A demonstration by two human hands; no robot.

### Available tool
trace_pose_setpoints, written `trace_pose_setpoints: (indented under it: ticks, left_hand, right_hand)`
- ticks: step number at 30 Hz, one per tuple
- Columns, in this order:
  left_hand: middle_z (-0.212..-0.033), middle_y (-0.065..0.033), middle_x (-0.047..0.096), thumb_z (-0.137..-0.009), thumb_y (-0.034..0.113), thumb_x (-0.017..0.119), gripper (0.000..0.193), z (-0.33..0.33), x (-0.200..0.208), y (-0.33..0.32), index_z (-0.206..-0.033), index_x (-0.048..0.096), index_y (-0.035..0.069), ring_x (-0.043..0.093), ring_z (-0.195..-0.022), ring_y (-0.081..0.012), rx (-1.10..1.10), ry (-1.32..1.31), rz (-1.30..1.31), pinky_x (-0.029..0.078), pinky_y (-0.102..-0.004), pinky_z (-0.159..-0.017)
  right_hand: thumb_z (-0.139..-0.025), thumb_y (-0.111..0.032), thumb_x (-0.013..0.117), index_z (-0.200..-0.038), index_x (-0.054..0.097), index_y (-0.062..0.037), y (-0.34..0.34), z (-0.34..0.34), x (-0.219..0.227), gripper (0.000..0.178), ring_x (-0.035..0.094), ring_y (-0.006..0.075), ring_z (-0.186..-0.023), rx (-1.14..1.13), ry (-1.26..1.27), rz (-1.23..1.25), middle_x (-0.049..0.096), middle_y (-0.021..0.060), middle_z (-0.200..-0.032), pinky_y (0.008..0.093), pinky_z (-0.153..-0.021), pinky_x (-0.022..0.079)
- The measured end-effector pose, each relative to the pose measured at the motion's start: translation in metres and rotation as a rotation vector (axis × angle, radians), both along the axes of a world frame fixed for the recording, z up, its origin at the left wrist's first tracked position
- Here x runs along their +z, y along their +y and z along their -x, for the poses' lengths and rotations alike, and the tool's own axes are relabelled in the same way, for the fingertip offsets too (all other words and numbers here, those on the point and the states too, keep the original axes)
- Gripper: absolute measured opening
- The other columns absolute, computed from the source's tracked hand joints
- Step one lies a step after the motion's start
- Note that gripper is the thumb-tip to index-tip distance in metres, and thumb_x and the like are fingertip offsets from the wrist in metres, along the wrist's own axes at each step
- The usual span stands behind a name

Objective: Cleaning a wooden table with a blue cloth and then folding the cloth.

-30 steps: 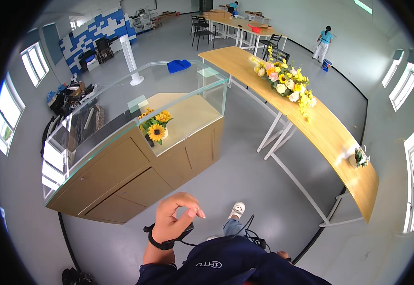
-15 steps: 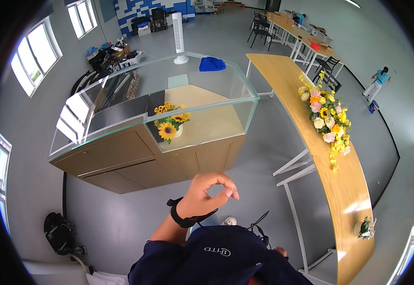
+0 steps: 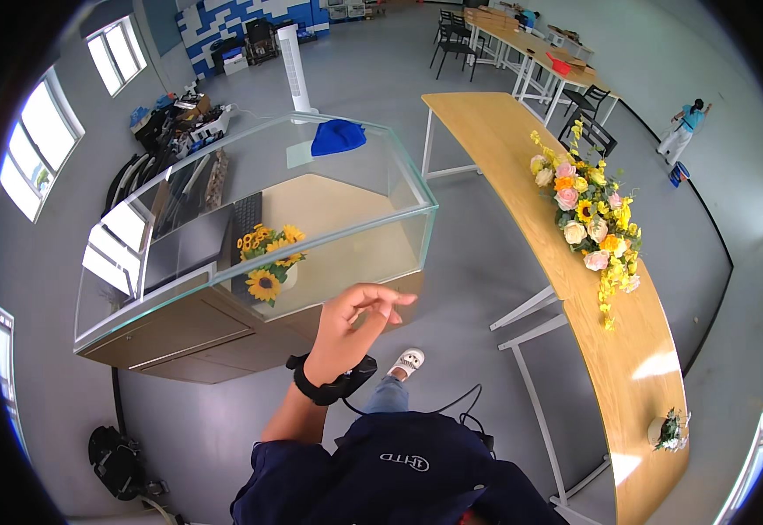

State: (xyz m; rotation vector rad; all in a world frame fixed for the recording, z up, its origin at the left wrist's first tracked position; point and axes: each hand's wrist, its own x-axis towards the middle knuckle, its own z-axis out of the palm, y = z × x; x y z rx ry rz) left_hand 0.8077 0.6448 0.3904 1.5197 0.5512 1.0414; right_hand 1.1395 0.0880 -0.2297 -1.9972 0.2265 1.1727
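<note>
Evidently, the left hand (image 3: pixel 355 328) was half-curled, nothing visible in its grasp; the glass case (image 3: pixel 346 237) lay beyond it, leftward, long axis running near-left to far-right. The right hand was out of view, state undetermined.

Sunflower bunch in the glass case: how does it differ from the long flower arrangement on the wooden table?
The sunflower bunch is compact and stands inside the glass case; the flower arrangement stretches along the wooden table. The bunch's blooms are yellow-orange; the arrangement mixes yellow, orange, pink and cream. Both have yellow blooms and green leaves.
</note>
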Motion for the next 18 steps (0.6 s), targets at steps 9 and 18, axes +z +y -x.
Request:
trace_pose_setpoints:
  ticks: [9, 18]
  left_hand:
    - [-0.149, -0.0173, 0.017, -0.088, 0.018, 0.059, 0.077, -0.053, 0.048, 0.174, -0.146, 0.01, 0.008, 0.027, -0.134, -0.0364, -0.212, 0.355, -0.004, 0.034, -0.0469, -0.102]
    - [-0.142, -0.0182, 0.033, -0.081, 0.027, 0.065, 0.076, -0.03, -0.073, 0.446, -0.141, 0.026, 0.002, 0.031, -0.132, -0.0276, 0.473, 0.555, -0.004, 0.025, -0.0359, -0.107]
  right_hand:
    - [-0.088, -0.011, 0.05, -0.109, 0.055, -0.0023, 0.078, 0.012, 0.042, 0.023, 0.065, 0.0278, -0.071, -0.412, 0.067, -0.027, 0.064, 0.0163, -0.097, 0.0353, -0.056, 0.053]
    - [-0.091, -0.015, 0.05, -0.109, 0.055, -0.0007, 0.229, 0.042, 0.221, 0.023, 0.062, 0.0202, -0.06, -0.468, -0.107, -0.011, 0.064, 0.0139, -0.087, 0.0296, -0.046, 0.046]
